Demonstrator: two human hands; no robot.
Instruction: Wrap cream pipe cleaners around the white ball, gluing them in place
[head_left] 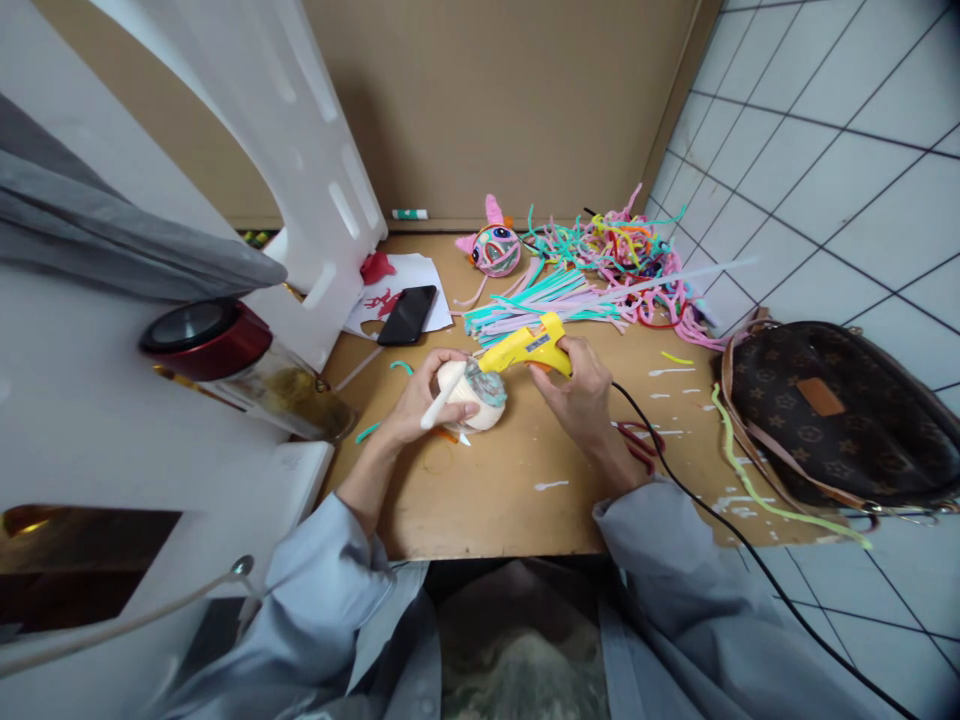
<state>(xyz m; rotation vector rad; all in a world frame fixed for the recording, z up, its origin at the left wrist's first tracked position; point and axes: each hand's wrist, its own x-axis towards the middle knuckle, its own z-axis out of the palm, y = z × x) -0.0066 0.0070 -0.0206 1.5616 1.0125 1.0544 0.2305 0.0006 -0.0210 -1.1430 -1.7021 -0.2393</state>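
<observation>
My left hand [420, 397] is closed round a cream-white rounded craft piece [491, 408] with a grey-green patch on top. A white fuzzy stem [444, 396] sticks out of it towards me. In my right hand [581, 392] is a yellow hot glue gun [529, 346], gripped by its handle. Its nozzle points left and sits at the upper edge of the craft piece; whether it touches cannot be made out. A black cord runs from the gun down to the lower right. Both hands are above the brown table [480, 510].
Behind lie a bundle of turquoise and lilac pipe cleaners [540, 303], a tangled colourful heap [630, 245] and a pink round craft figure [496, 250]. A phone [407, 315] rests on paper. Red-handled scissors [639, 443] and a brown handbag [840, 410] are right, a glass bottle [277, 385] left.
</observation>
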